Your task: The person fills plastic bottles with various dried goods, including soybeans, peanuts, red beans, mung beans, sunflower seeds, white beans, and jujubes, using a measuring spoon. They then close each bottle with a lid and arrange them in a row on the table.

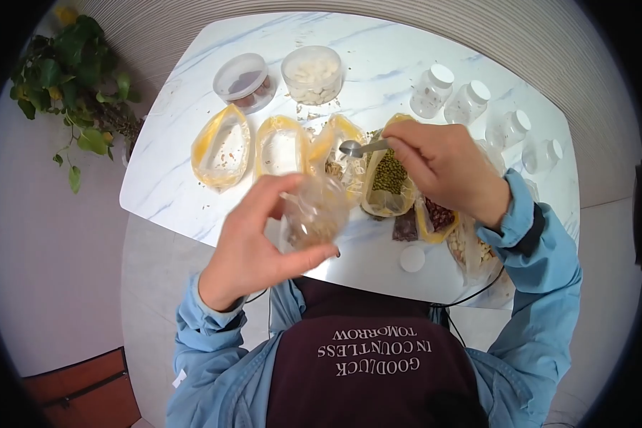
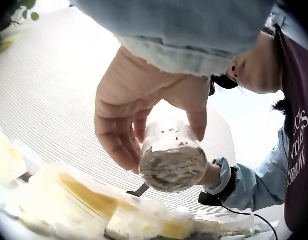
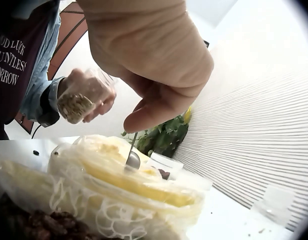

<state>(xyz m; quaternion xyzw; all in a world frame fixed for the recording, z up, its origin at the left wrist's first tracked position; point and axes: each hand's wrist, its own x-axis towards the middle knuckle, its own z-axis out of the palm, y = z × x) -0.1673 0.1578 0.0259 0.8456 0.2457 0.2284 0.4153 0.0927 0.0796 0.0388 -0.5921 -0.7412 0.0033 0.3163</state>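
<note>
My left hand (image 1: 253,239) grips a clear plastic jar (image 1: 314,214) between thumb and fingers, held tilted above the table's near side. Pale, flaky bits lie in the jar (image 2: 173,167), seen through its base in the left wrist view. My right hand (image 1: 446,167) pinches the handle of a metal spoon (image 1: 351,148), its bowl over an opened bag (image 1: 339,153) with a few bits inside. In the right wrist view the spoon (image 3: 133,160) points down beside the thumb. A bag of green beans (image 1: 389,175) lies under the right hand.
Two opened bags (image 1: 221,150) (image 1: 282,146) lie left of centre. Behind them stand two round tubs (image 1: 244,82) (image 1: 312,75). Several lidded jars (image 1: 432,91) line the right side. A white lid (image 1: 412,259) and bag of dark red beans (image 1: 437,217) lie near the front edge.
</note>
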